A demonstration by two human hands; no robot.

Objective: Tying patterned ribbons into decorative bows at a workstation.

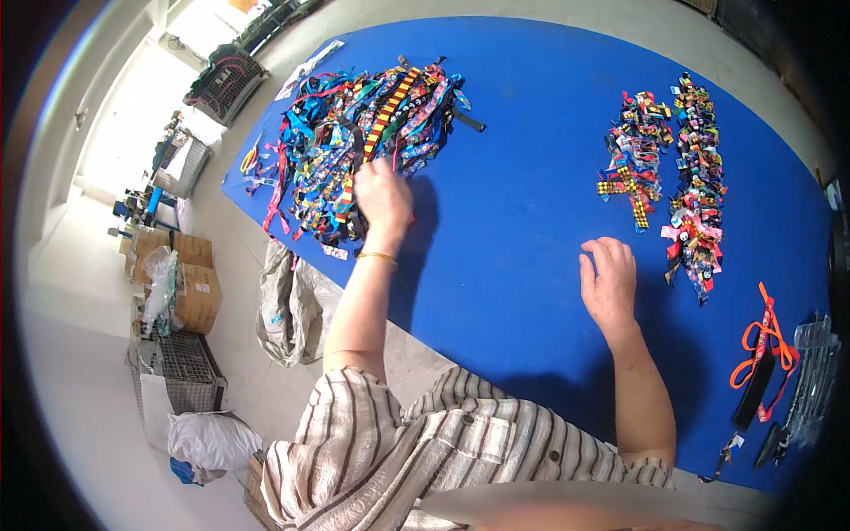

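Observation:
At the left part of the blue table lies a big tangled pile of colourful patterned straps (310, 168). My left hand (382, 199) reaches into its right side, with its fingers closed on a strap; the fingertips are partly hidden. A red-and-yellow striped strap (392, 104) runs up and away from these fingers, and a black strap lies close beside them. My right hand (609, 281) hovers over the table with loosely bent fingers, apart and holding nothing. Beyond it to the right are a shorter row of bundled straps (637, 142) and a longer row (699, 177).
Orange cords (763, 341), a black strap piece and clear plastic bags (813, 380) lie at the table's right edge. Yellow-handled scissors (250, 159) lie left of the pile. On the floor at left stand a grey sack (292, 310), cardboard boxes (197, 292) and wire crates (186, 367).

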